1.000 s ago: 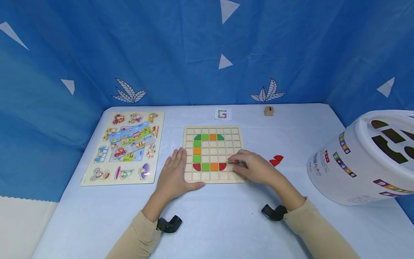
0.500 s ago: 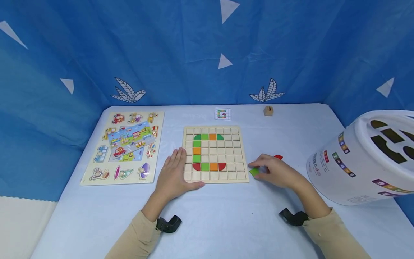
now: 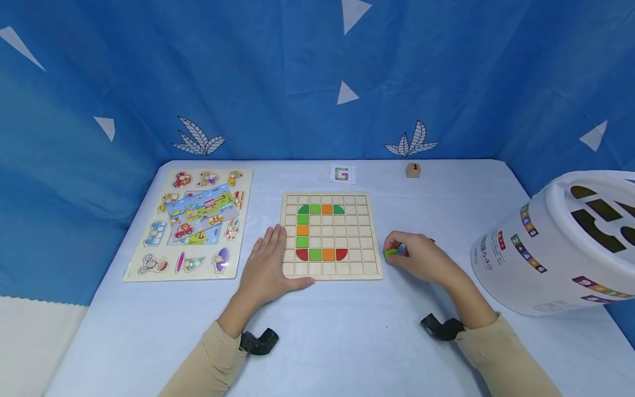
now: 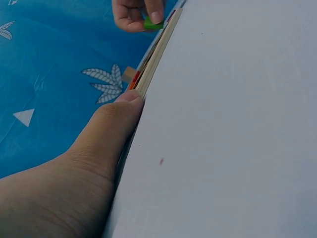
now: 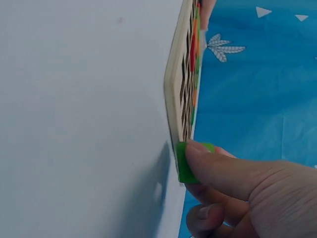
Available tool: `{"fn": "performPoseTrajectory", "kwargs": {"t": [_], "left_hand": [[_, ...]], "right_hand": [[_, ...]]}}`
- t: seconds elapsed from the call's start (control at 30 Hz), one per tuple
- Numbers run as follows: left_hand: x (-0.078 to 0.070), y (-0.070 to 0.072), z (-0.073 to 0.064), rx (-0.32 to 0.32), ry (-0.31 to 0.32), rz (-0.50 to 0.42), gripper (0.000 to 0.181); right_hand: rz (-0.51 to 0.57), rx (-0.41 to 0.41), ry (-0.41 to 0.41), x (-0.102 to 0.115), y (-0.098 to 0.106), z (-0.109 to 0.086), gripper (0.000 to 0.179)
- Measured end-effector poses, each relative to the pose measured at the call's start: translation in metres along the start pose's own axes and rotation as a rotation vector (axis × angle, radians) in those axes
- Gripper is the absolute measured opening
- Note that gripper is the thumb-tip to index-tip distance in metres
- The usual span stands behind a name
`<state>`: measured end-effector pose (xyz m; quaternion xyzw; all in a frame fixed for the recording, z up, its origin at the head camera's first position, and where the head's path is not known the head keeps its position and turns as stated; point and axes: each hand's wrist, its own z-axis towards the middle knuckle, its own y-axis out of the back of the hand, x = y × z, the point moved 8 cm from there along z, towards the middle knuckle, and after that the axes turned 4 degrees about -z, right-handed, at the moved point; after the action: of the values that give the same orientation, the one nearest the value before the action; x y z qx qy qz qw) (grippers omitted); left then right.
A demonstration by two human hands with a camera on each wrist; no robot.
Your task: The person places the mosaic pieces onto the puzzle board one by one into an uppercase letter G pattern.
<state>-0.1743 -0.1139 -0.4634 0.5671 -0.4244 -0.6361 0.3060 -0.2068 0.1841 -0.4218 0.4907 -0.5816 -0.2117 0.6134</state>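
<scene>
In the head view, a wooden grid board lies mid-table. Green, orange and red tiles form a C shape in it, with rounded pieces at the corners. My left hand rests along the board's left side, fingers straight, thumb spread at the near edge. To the right of the board, my right hand pinches a green square tile between thumb and fingers. The right wrist view shows this green tile under the thumb, overlapping the board's corner there. Behind that hand, red pieces are almost wholly hidden.
A small card with a coloured G pattern lies beyond the board, with a wooden cube to its right. On the left is a picture puzzle board with printed cards on top. A white bucket stands at right.
My right hand has moved off the board's lower right to the table beside it. It now holds a green tile, tipped more on edge than half a second ago. The left hand stays put.
</scene>
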Motion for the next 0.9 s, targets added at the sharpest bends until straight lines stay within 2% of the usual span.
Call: {"fn": "performPoseTrajectory", "kwargs": {"t": [0.2, 0.5, 0.9], "left_hand": [[-0.001, 0.001, 0.000, -0.001, 0.001, -0.008, 0.137], [-0.001, 0.001, 0.000, 0.005, 0.012, -0.009, 0.136], [0.000, 0.000, 0.001, -0.001, 0.008, 0.001, 0.137]], "right_hand": [[0.051, -0.050, 0.007, 0.017, 0.002, 0.019, 0.020], [0.126, -0.027, 0.070, 0.050, -0.020, 0.047, 0.019], [0.090, -0.038, 0.084, 0.066, -0.038, 0.061, 0.015]]}}
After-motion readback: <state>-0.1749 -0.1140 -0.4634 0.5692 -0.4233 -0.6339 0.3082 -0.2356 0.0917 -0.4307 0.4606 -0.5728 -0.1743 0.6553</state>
